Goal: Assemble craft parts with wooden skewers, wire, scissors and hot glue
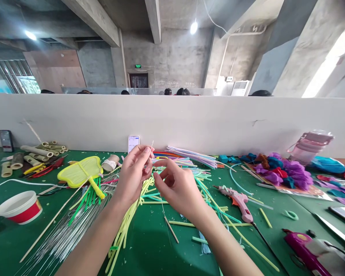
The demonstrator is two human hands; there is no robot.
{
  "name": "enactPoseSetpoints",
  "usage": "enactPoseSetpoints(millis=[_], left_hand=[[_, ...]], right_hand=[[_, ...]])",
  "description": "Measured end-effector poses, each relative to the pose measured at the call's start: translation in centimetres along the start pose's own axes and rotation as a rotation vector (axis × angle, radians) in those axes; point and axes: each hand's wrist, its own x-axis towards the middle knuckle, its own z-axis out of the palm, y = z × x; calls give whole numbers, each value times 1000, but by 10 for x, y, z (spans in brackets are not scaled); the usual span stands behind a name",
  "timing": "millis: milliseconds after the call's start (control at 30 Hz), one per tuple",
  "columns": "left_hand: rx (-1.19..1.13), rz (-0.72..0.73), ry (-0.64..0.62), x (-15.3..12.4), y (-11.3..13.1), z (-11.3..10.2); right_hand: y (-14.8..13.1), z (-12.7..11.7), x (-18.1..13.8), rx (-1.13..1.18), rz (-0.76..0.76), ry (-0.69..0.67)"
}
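Observation:
My left hand (134, 166) is raised over the middle of the table, thumb and fingers pinched on a thin whitish strand (152, 145) whose tip sticks up above them. Just beside it, my right hand (179, 186) has its fingers curled towards the same spot; whatever lies between them is too fine to make out. Below the right hand a thin thread (163, 209) hangs towards a small brown stick (171, 230) on the table. Beneath both hands lie yellow and teal pipe cleaners (126, 226). Left of them is a yellow fan-shaped piece (82, 172) with green strips.
Bundled metal wires (66, 226) and a paper cup (20, 207) lie left, with bamboo tubes (38, 151) behind. A pink glue gun (237, 201), purple petals (297, 172) and a pink bottle (312, 145) are right. A phone (133, 142) leans on the white partition (172, 119).

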Motion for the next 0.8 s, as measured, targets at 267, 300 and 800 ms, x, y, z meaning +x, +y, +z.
enactPoseSetpoints(millis=[267, 300, 800], left_hand=[[-64, -12, 1, 0, 3, -2], [-74, -20, 2, -1, 4, -2], [-150, -17, -7, 0, 8, -3]], right_hand=[[-3, 3, -3, 3, 3, -8], [-3, 4, -3, 0, -2, -5], [-12, 3, -8, -20, -63, 38]])
